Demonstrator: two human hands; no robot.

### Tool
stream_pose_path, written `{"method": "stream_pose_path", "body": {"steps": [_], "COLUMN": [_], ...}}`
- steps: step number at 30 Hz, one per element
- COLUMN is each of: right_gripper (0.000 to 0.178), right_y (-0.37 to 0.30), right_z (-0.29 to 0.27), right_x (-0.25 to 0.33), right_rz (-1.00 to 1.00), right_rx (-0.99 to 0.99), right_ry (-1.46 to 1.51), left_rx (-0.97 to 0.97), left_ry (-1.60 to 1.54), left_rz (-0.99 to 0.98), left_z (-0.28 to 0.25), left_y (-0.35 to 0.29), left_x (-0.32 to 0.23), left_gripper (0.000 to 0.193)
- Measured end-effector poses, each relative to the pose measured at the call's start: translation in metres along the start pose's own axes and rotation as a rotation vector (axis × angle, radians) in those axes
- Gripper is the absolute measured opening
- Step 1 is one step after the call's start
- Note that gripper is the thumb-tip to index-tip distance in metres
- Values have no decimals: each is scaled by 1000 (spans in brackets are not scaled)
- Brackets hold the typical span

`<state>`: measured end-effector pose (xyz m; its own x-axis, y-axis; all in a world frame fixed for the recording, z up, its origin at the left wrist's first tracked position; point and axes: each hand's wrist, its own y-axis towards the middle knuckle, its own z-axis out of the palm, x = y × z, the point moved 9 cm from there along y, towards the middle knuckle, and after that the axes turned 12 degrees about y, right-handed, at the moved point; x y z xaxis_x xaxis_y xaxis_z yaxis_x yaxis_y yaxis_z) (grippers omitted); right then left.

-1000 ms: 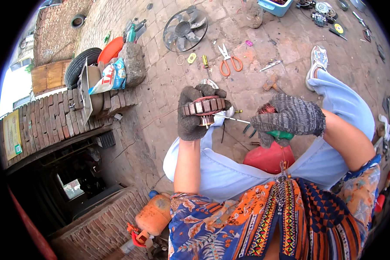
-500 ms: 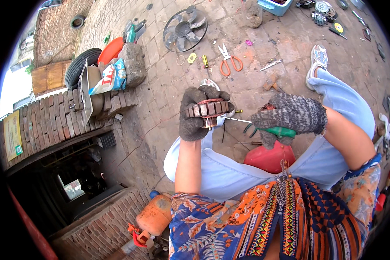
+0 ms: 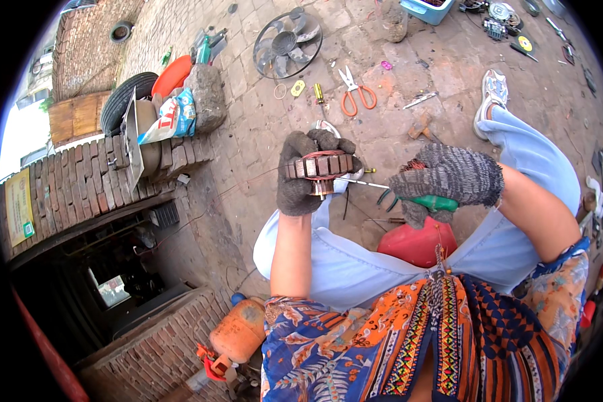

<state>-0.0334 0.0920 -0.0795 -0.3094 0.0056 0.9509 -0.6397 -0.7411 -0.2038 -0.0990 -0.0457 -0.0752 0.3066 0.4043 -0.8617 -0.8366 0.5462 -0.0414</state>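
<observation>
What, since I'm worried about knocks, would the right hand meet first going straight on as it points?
Likely the wound metal core, held in the left hand: the thin shaft reaching out from the right hand leads that way. Depth at its tip is unclear.

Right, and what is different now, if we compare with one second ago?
The left hand and the toothed metal core it holds have moved very slightly to the right. The thin reddish wire trailing away to the left has shifted its curve. Nothing was taken or let go: the right hand still grips the green-handled tool. Scissors and fan stayed.
</observation>
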Motion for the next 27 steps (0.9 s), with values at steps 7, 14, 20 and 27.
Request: {"method": "stream_pose_path", "body": {"steps": [7, 14, 20, 27], "right_gripper": [19, 19, 27, 37], "right_y": [1, 0, 3, 4], "right_z": [6, 10, 6, 6], "right_x": [-4, 5, 6, -9], "right_rz": [1, -238, -142, 26], "right_rx": [21, -5, -47, -70], "right_ry": [31, -240, -34, 122], "left_rx": [37, 256, -48, -28], "left_ry": [-14, -85, -135, -64], "left_rz": [8, 76, 7, 26], "left_z": [1, 7, 5, 3], "left_y": [-2, -3, 1, 1], "left_x": [1, 2, 2, 2], "left_gripper": [46, 59, 30, 38]}}
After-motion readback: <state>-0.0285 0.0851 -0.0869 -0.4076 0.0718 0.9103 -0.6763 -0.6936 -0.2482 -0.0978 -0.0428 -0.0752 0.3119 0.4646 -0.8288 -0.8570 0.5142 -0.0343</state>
